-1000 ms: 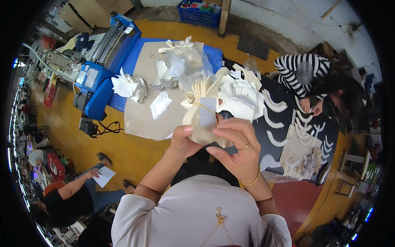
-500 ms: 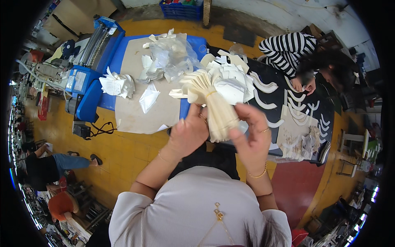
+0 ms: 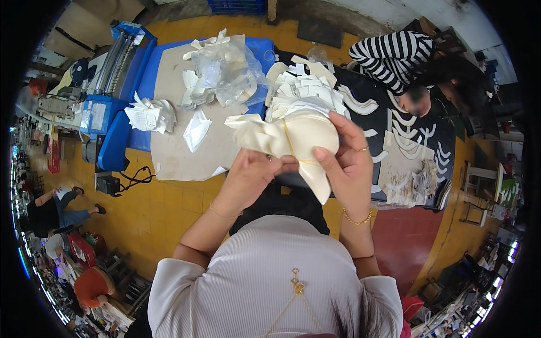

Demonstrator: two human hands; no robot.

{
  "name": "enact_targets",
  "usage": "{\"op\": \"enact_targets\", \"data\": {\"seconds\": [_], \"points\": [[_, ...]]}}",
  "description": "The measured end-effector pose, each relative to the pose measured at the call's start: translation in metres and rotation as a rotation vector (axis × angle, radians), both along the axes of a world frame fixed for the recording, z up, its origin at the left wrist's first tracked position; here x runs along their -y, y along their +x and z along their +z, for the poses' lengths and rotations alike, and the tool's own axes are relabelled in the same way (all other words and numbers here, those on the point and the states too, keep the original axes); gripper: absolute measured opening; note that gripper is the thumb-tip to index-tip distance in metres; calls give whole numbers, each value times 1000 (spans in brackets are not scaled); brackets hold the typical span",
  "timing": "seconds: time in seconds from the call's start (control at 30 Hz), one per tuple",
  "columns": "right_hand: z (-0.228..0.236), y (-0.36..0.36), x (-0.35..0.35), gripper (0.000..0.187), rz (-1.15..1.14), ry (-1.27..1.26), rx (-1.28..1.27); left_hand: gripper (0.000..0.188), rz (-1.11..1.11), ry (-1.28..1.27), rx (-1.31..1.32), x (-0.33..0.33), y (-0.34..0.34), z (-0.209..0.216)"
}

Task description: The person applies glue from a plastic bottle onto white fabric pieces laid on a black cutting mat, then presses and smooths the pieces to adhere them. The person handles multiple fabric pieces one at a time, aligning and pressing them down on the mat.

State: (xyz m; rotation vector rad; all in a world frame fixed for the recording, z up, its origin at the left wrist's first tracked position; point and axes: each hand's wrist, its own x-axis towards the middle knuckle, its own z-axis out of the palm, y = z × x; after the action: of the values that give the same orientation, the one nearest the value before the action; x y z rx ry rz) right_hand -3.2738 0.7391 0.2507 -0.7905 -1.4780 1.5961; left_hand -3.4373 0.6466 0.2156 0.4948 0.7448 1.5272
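Observation:
In front of my chest I hold a bundle of cream cut pieces (image 3: 309,138), apparently fabric or thin leather, with a yellow rubber band (image 3: 288,138) round its middle. My right hand (image 3: 350,169) grips the bundle's right end, thumb on top and fingers behind. My left hand (image 3: 255,176) is closed at the near edge, its fingertips by the band and partly hidden under the bundle. The left end fans out in folds; one pointed corner hangs down between my hands. Just beyond lies a heap of white cut pieces (image 3: 307,93).
A clear plastic bag (image 3: 234,70) and a banded white bundle (image 3: 151,114) lie on a beige sheet (image 3: 169,160). Left stands a blue roller machine (image 3: 104,115). Curved white strips (image 3: 403,135) cover the black table at right, where a person in striped sleeves (image 3: 391,56) leans over.
The bundle has turned from nearly upright to lying crosswise, its broad flat face now showing. My right hand has moved up onto its right end; my left fingers have shifted beneath it.

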Motion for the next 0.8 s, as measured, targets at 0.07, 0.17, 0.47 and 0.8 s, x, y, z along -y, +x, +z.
{"op": "enact_targets", "data": {"seconds": [0.07, 0.17, 0.47, 0.8], "points": [[8, 4, -5, 53, 91, -71, -104, 38, 62, 63, 294, 1, -6, 2], [12, 20, -10, 47, 288, -168, -151, 56, -136, -63, 618, -11, -18, 0], [30, 26, -7, 45, 219, 500, 448, 67, -671, -142, 274, -7, -14, 20], [31, 28, 9, 43, 78, 750, 580, 65, -662, -174, 548, -5, -15, 10]]}}
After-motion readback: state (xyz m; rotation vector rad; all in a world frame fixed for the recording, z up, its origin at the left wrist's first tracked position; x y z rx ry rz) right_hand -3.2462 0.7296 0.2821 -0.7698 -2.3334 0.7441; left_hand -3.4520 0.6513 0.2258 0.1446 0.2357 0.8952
